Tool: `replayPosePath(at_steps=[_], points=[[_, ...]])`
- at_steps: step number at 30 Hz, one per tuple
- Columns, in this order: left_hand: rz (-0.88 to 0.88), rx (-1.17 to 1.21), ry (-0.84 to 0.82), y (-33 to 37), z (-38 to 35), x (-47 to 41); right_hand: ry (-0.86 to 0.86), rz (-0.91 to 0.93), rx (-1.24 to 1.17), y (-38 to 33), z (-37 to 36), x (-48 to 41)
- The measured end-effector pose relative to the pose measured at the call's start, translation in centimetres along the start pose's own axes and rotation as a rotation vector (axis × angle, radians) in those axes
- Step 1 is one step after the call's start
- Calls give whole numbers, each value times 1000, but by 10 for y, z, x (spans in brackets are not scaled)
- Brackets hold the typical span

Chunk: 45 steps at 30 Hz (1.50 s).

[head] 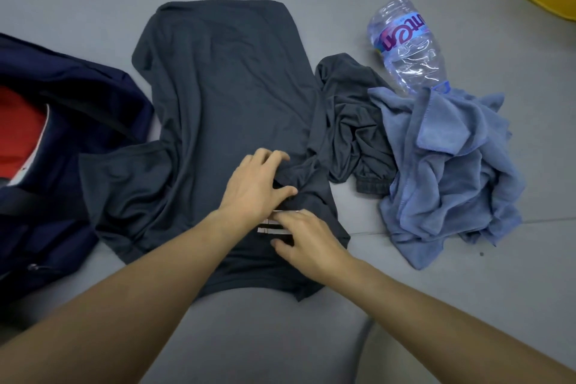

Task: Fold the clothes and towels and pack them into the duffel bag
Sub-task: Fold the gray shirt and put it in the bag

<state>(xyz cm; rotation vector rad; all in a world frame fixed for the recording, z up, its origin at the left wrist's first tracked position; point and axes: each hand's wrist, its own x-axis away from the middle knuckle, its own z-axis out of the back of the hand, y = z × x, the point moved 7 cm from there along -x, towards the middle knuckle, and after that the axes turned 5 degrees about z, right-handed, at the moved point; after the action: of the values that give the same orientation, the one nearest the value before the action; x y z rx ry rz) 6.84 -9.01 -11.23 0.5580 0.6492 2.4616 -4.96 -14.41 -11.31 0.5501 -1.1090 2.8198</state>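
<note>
In the head view, the dark grey T-shirt (224, 87) is spread flat on the grey surface, presumably for folding, with the open duffel bag (78, 109) kept just beside it for packing. A bunched fold by the shirt's sleeve is pinched between thumb and curled fingers of the left hand (255, 184), probably to draw it inward. The right hand (307, 240) is laid on the white-striped part just beside; whether cloth is gripped there cannot be told, and the blue towel (452, 171) is left crumpled to the right.
</note>
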Motion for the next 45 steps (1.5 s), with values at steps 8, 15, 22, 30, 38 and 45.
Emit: replayPosePath(at_steps=[8,15,22,30,38,45], points=[[-120,-282,36,18,-17,-7,209,88,358,40,21,33],[-257,-306,55,25,-20,-13,141,173,545,62,6,45],[-272,-423,101,34,-34,-11,288,100,457,84,19,50],[180,209,-98,5,-19,-30,369,96,381,93,37,63],[-407,-366,158,34,-9,10,367,135,381,66,27,59],[-287,-599,-179,-22,-44,64,161,168,552,55,32,-15]])
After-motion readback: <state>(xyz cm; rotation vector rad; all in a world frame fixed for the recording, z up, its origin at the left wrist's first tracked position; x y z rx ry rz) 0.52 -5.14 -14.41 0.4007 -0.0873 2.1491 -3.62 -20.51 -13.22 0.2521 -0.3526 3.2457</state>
